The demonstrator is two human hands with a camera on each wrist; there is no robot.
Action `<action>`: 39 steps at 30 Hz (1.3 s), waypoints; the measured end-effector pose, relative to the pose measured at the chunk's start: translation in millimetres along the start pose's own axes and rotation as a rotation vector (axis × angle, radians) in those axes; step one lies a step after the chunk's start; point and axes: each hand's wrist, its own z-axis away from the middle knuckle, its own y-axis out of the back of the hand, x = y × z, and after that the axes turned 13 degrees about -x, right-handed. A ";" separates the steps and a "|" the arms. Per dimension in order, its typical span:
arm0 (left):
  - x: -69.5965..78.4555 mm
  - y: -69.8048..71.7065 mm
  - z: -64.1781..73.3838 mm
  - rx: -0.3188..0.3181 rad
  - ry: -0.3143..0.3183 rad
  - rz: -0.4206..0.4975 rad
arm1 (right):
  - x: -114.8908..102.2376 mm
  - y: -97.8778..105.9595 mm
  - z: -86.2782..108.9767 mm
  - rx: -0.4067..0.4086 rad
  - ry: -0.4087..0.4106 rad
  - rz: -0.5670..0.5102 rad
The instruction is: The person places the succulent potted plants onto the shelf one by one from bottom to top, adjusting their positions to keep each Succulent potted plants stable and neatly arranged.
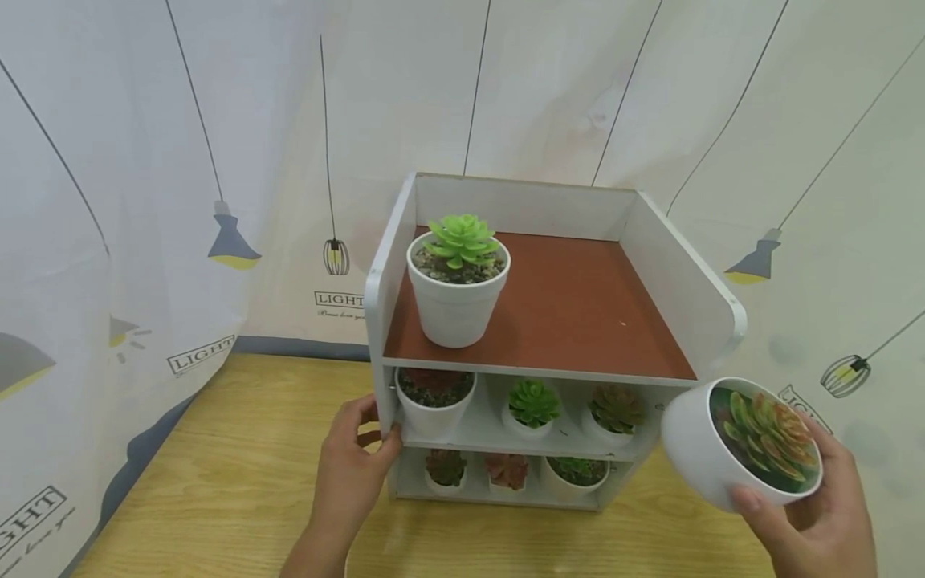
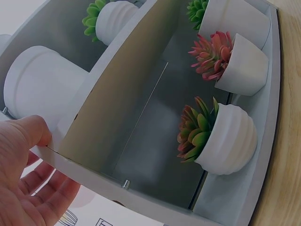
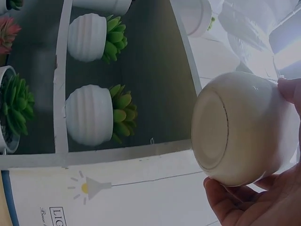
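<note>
A white shelf unit [image 1: 654, 257] with a reddish-brown top board stands on the table. My left hand [image 1: 354, 466] grips its left side panel, thumb on the front edge and fingers on the outer face. To the right of the unit, my right hand [image 1: 824, 514] holds a round white potted succulent [image 1: 744, 449], tilted with its orange-green leaves facing right. The right wrist view shows the pot's bare underside [image 3: 209, 129]. On the top board, at the left, stands a bright green succulent in a white pot [image 1: 458, 297].
The middle shelf [image 1: 484, 429] carries three potted plants, including a green succulent [image 1: 533, 405]. Three more stand on the bottom shelf, a red succulent [image 2: 214, 56] among them. A wooden table [image 1: 217, 482] lies below, and a lamp-printed cloth [image 1: 282, 160] hangs behind.
</note>
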 end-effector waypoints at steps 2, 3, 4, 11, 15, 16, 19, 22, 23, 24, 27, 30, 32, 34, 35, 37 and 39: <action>0.2 -0.2 0.2 0.002 -0.008 0.000 | -3.4 -2.1 -0.4 -0.004 -0.006 0.027; 0.5 -0.2 0.4 0.003 -0.015 -0.002 | -5.5 -2.6 -0.8 -0.006 0.003 0.024; 0.3 -0.3 0.4 0.004 -0.019 -0.004 | -7.6 -3.1 -1.1 -0.007 0.014 0.014; 0.7 -0.3 0.4 0.003 -0.029 -0.001 | -21.1 -5.1 -4.4 -0.017 0.078 -0.075; 0.3 0.0 0.2 0.004 -0.028 -0.004 | -28.8 -7.1 -6.9 -0.041 0.094 -0.090; -0.1 0.0 0.2 0.004 -0.026 -0.006 | -31.0 -7.8 -7.9 -0.045 0.108 -0.097; -1.5 -0.2 -0.3 0.008 -0.031 -0.008 | -37.2 -9.7 -10.6 -0.054 0.136 -0.092; -2.8 -0.4 -0.8 0.009 -0.038 -0.002 | -42.2 -11.9 -13.3 -0.067 0.166 -0.100; -3.1 -0.4 -1.0 0.009 -0.040 0.001 | -44.1 -12.7 -14.2 -0.074 0.177 -0.109; -3.5 -0.4 -1.4 0.009 -0.042 0.002 | -46.0 -13.6 -15.0 -0.084 0.191 -0.131; -3.9 -0.5 -1.8 0.005 -0.042 0.000 | -52.4 -17.0 -17.6 -0.115 0.219 -0.169; -4.1 -0.5 -2.1 0.000 -0.036 0.002 | -58.8 -22.0 -20.0 -0.132 0.223 -0.200; -3.9 -0.4 -2.0 -0.003 -0.029 0.003 | -62.8 -26.0 -21.6 -0.138 0.218 -0.210; -3.4 -0.1 -1.9 -0.006 -0.023 0.005 | -66.5 -30.2 -23.7 -0.140 0.216 -0.210; -3.3 -0.1 -1.9 -0.007 -0.020 0.005 | -68.4 -32.3 -24.9 -0.143 0.219 -0.208; -3.0 0.2 -1.4 -0.009 -0.014 0.002 | -73.6 -36.9 -26.6 -0.145 0.226 -0.203; -2.8 0.4 -0.8 -0.010 -0.010 0.002 | -78.7 -41.5 -28.0 -0.146 0.245 -0.205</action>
